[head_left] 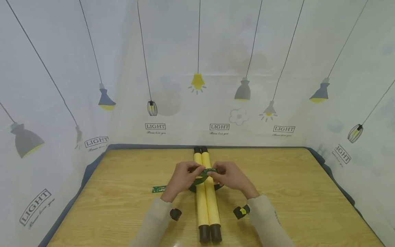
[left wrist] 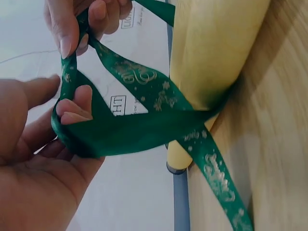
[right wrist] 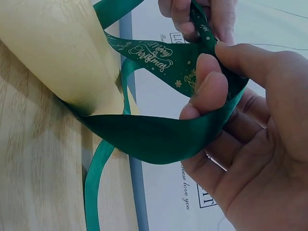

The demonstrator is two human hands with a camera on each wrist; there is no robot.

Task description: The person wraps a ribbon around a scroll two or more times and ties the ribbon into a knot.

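Two yellow tubes (head_left: 202,206) with dark end caps lie side by side on the table. A green ribbon (head_left: 210,170) with gold "Merry Christmas" print goes around them. Above the tubes, my left hand (head_left: 185,176) and right hand (head_left: 232,175) both grip the ribbon, fingertips close together. In the left wrist view a ribbon loop (left wrist: 134,132) runs from the tube (left wrist: 216,43) over my left fingers. From the right wrist view, the ribbon (right wrist: 149,139) passes across my right hand (right wrist: 269,139), its fingers curled round it. One ribbon tail (head_left: 158,189) lies left of the tubes.
The wood-grain table (head_left: 123,212) bears the tubes. A white curtain (head_left: 179,41) printed with hanging lamps stands behind and to both sides. Small black objects (head_left: 176,214) show beside each sleeve. Dark blue material (head_left: 148,146) edges the table's back.
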